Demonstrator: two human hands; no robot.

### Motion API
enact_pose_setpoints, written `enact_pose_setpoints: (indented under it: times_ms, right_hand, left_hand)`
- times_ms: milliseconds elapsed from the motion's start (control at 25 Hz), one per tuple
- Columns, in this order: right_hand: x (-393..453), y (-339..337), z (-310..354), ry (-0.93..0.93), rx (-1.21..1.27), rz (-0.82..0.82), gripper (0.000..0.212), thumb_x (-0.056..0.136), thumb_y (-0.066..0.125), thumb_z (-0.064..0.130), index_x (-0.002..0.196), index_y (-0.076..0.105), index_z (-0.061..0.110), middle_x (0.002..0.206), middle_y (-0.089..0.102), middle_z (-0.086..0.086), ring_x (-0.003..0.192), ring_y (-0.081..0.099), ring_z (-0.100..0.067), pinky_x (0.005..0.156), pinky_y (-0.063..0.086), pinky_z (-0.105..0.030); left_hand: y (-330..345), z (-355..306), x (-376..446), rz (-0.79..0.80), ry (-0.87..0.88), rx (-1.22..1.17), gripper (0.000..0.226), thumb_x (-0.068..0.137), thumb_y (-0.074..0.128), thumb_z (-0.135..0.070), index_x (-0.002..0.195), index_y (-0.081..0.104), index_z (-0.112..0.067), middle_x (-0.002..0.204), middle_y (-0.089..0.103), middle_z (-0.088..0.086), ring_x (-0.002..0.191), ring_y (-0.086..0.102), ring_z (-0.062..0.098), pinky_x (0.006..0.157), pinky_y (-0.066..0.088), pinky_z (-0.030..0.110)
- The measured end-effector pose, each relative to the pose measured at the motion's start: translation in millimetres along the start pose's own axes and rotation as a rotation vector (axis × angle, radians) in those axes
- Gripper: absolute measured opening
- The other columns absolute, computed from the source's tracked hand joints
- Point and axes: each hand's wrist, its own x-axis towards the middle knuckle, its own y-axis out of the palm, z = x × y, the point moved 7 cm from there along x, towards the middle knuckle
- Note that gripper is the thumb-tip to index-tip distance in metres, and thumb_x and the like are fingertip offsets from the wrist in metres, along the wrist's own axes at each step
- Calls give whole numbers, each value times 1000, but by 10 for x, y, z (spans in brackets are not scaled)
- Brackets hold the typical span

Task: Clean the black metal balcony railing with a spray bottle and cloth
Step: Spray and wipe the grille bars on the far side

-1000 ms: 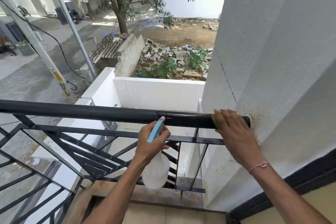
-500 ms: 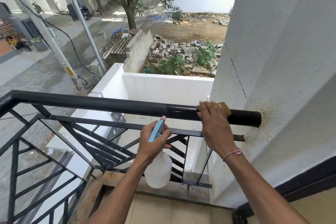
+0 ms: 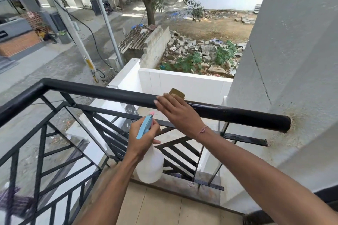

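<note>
Head view: left hand (image 3: 141,144) fingers grip one spray bottle (image 3: 150,162), right hand (image 3: 178,110) fingers press one cloth (image 3: 177,93) on railing (image 3: 109,94).

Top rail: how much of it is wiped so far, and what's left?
Done: the top rail looks wet and glossy from the right hand to the wall end. In hand: that hand presses a tan cloth on the rail; the left hand grips the spray bottle. Left: the matte stretch toward the corner and, apparently, the lower bars.
</note>
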Motion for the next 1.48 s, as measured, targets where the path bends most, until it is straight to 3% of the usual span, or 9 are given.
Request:
enact_pose_setpoints:
  times_ms: [120,240,400,520,680,880,1040,1240,1480]
  right_hand:
    - [-409,-4,-150,-93,-120,30,60,102,16,6,161,11,16,169,7,-8,153,9,-39,121,15,-59]
    - [-875,-109,-372,108,-102,-19,67,100,-1,-5,161,12,18,168,5,-12,153,7,-41,122,15,-59]
    - [-1632,-325,-626,621,165,-270,66,96,32,-19,157,23,3,163,24,-17,152,21,-31,123,25,-46]
    - [-2232,-353,-523,1124,626,-570,50,103,51,10,152,38,9,145,51,-9,133,48,-15,111,38,-18]
    - [-2573,18,-346,1612,998,-618,41,104,47,42,145,48,36,127,55,9,111,53,-8,97,48,-30]
    - [-2189,392,-320,1475,1196,-535,57,99,56,43,153,37,37,141,57,14,129,51,-5,113,42,-37]
    - [-1975,491,-215,1276,1174,-408,66,103,41,48,160,11,33,165,22,10,150,23,-4,121,23,-24]
    - [-2164,433,-482,1470,870,-574,53,92,72,32,140,59,16,112,74,-9,94,68,-28,86,54,-32]
    - [-2114,508,-564,1519,712,-463,27,90,75,29,114,75,17,86,77,-3,79,71,-21,77,59,-35]
  left_hand:
    - [52,14,-8,13,-6,-5,10,97,64,-7,90,69,-12,87,68,15,83,73,17,55,62,34]
    - [175,38,-47,45,-8,-28,10,96,65,-10,88,70,-13,87,68,14,86,74,19,54,61,35]
    - [401,118,-137,90,-31,-26,10,96,64,-5,89,70,-7,86,67,12,87,72,22,56,63,40]
    - [667,127,-196,154,-30,-28,11,95,64,-3,87,70,-6,84,66,17,81,71,29,55,63,38]
    - [1012,135,-267,247,-48,-59,10,93,66,-6,84,69,-9,88,64,27,85,71,38,56,62,37]
    - [1218,133,-344,289,-41,-59,9,86,67,-18,83,69,-10,85,62,23,84,71,37,55,62,39]
    - [1202,207,-374,290,-44,-32,7,90,66,-10,84,69,-7,85,62,22,81,70,35,56,62,39]
    - [1108,226,-384,292,-45,-11,16,84,66,-22,86,69,-6,87,64,18,80,71,31,57,63,40]
    - [1060,286,-422,294,-60,9,11,90,68,-20,87,69,-9,86,66,15,86,72,31,57,63,37]
